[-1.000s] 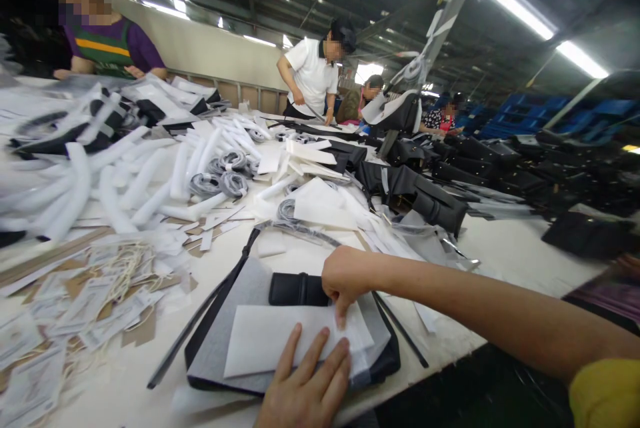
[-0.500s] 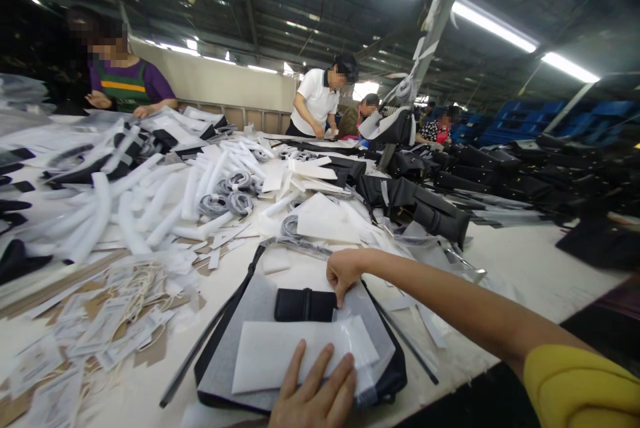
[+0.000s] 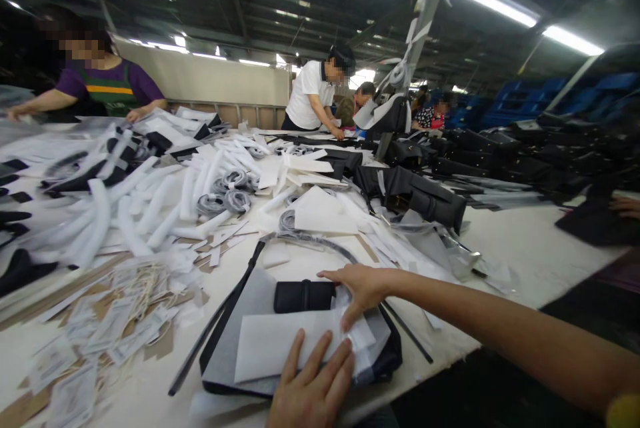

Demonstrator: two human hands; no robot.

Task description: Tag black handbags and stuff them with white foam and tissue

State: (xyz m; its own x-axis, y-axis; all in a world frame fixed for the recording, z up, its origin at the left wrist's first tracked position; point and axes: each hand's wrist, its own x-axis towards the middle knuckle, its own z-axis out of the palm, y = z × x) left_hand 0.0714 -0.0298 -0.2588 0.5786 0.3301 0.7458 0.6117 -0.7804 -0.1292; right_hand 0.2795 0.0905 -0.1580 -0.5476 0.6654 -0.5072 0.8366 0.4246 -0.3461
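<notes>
A black bag [image 3: 220,355] lies flat on the table, with pale tissue [image 3: 220,321] over its front. On it rest a small black pouch-like piece with a band [image 3: 304,297] and a white foam sheet [image 3: 263,348]. My left hand [image 3: 313,385] lies flat with fingers spread on the foam sheet's lower right part. At the right end of the black piece is my right hand [image 3: 357,291], thumb and forefinger apart, the thumb touching clear plastic [image 3: 361,341] over the sheet's right end. The bag's handle [image 3: 320,239] arches beyond.
String tags [image 3: 117,321] lie in a pile at the left. White foam tubes [image 3: 133,221] and coiled straps [image 3: 233,191] stand behind them. Black bags [image 3: 415,195] are heaped back right. Several people work across the table, one in a white shirt [image 3: 307,95].
My right hand has opened from a pinch and come down toward the foam sheet's right end. My left hand stays on the sheet. The person at the left has stretched an arm outward.
</notes>
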